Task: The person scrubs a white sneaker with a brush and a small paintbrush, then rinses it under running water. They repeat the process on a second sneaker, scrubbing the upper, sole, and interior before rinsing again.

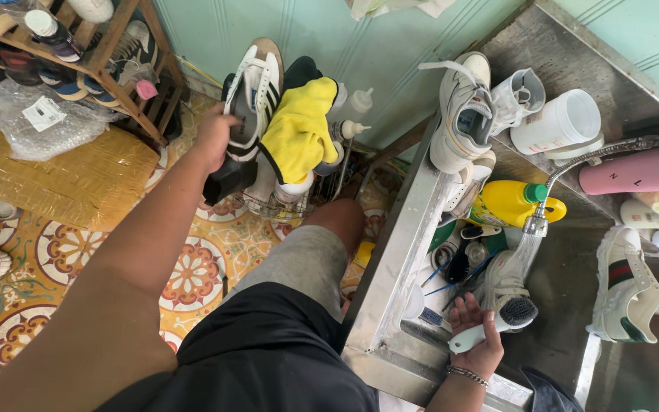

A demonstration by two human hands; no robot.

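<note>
Beside the metal sink (390, 259): shoe cleaning.
Left hand (213, 136) grips a white sneaker (253, 91); right hand (476, 336) grips a brush (497, 320); more shoes wait.

A yellow bottle (509, 203) lies on the steel bench (394, 259), just beside a white sneaker (463, 114). Behind the bottle stands a white tub (562, 122); right of it lies a pink cylinder (638, 172).

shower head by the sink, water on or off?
Off, as far as visible: no stream leaves the shower head hanging above the white shoe.
</note>
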